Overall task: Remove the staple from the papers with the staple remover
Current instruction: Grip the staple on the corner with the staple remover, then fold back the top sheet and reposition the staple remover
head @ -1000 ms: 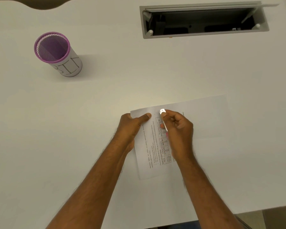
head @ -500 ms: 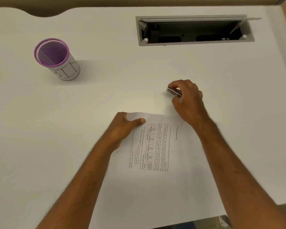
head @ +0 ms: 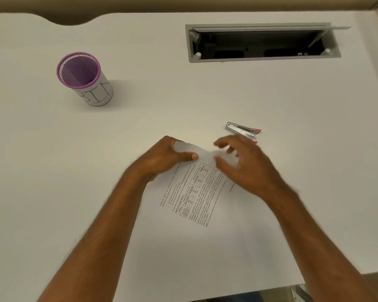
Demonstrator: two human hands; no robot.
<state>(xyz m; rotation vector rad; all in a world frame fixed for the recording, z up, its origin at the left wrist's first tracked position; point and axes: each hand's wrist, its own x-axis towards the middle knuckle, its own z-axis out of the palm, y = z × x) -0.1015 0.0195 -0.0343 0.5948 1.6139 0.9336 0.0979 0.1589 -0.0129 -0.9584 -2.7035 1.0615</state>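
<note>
The printed papers (head: 196,199) lie on the white desk (head: 183,101) in front of me. My left hand (head: 164,158) pinches their top left corner between thumb and fingers, lifting it slightly. My right hand (head: 242,164) hovers over the top edge of the papers, blurred, fingers spread and empty. The metal staple remover (head: 242,131) with red tips lies on the desk just beyond my right hand, untouched. I cannot make out the staple.
A purple mesh cup (head: 84,78) labelled BIN stands at the back left. A grey cable tray opening (head: 262,43) with its lid raised is set into the desk at the back right. The desk's front edge runs near my right forearm.
My right hand carried the staple remover away from the papers, set it down on the desk beyond them, and came back empty to the top edge. The left hand kept hold of the corner.
</note>
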